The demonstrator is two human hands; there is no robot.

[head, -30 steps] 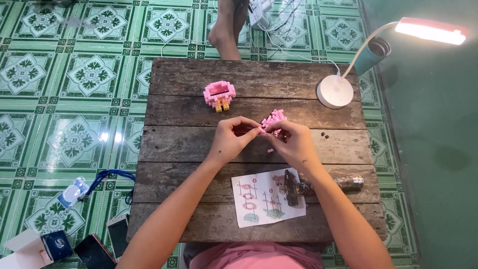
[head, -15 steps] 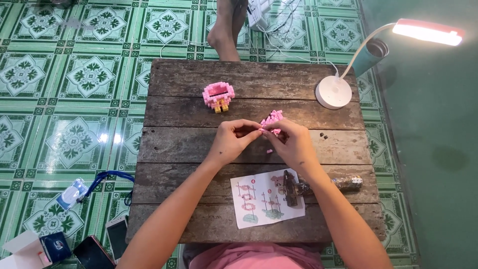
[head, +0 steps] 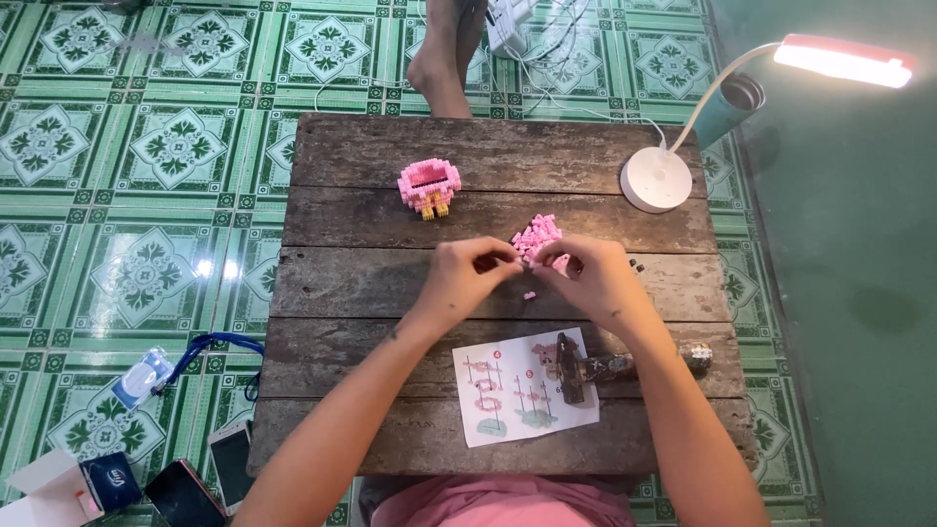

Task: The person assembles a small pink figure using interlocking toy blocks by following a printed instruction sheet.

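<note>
A small pile of loose pink bricks (head: 538,234) lies on the wooden table (head: 390,283). My left hand (head: 467,276) and my right hand (head: 593,280) meet just below the pile. The fingertips of each are pinched on small pink brick pieces, though those pieces are mostly hidden by the fingers. One loose pink brick (head: 529,295) lies between my hands. A built pink brick model (head: 429,185) with yellow feet stands farther back. A printed instruction sheet (head: 522,388) lies near the front edge.
A dark tool (head: 586,369) rests across the sheet. A white lamp base (head: 656,180) stands at the back right, its lit head (head: 844,60) over the floor. Another person's foot (head: 444,63) is beyond the table. Phones (head: 229,459) and a blue lanyard (head: 210,344) lie on the tiled floor to the left.
My hands stay by the pink pile and shift only slightly, with the fingertips working together. Nothing else has moved.
</note>
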